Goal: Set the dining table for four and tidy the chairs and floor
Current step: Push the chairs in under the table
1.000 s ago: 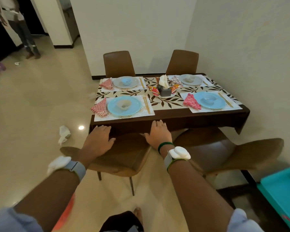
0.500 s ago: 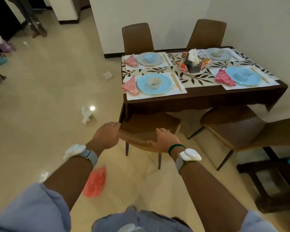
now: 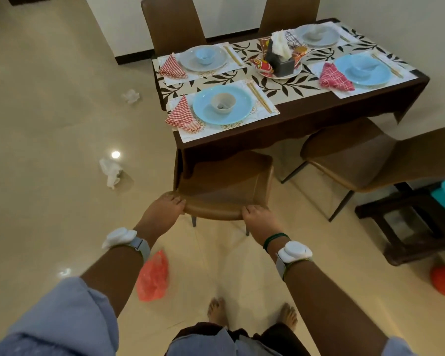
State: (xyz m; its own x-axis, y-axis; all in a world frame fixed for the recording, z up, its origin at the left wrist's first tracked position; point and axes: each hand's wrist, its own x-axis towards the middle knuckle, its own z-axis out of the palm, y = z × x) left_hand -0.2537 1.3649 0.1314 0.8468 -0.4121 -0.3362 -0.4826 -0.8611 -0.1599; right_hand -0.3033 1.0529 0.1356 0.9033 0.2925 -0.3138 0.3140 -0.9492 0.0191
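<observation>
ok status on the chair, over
Left grip and right grip holding chair top edge. Seat partly under table. Tissue, red bag on floor.

Dining table (image 3: 306, 119): dark cloth, leaf-print runner, four placemats, each bearing a plate with a bowl. Near chair (image 3: 224, 186): brown, upright, seat partly under the table edge. Right chair (image 3: 357, 155): brown, angled outward. Floor (image 3: 49, 111): crumpled white tissue (image 3: 111, 170), second tissue (image 3: 131, 95), red plastic bag (image 3: 153, 277).
</observation>
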